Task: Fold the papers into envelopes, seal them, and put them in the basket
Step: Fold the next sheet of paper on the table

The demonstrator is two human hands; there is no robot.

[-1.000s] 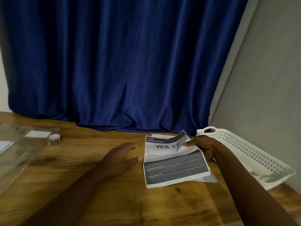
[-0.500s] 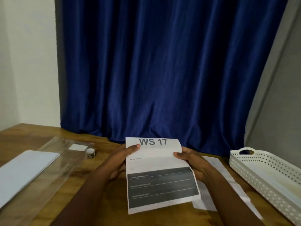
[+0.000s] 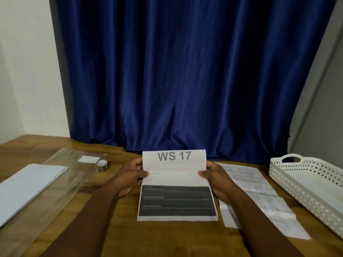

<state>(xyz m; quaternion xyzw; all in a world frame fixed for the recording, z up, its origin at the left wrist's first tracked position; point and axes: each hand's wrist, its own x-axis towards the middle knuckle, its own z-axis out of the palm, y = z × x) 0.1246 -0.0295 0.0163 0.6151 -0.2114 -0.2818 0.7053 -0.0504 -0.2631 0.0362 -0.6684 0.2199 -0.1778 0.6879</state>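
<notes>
A printed sheet headed "WS 17" (image 3: 176, 184), with a dark block on its lower half, is held in front of me, its top edge raised off the wooden table (image 3: 115, 236). My left hand (image 3: 130, 177) grips its left edge and my right hand (image 3: 216, 179) grips its right edge, thumbs on top. A second printed sheet (image 3: 259, 199) lies flat to the right. The white perforated basket (image 3: 304, 184) stands at the far right with a pale sheet inside.
A stack of white paper (image 3: 27, 186) lies at the left on a clear plastic sleeve (image 3: 74, 175). A small sticker roll (image 3: 101, 165) and a white label (image 3: 88, 159) rest on that sleeve. A blue curtain (image 3: 185, 80) hangs behind the table.
The view swung right to left, centring the sheet. My left hand moved from the table onto the sheet's left edge, and both hands now hold it squarely in front of me.
</notes>
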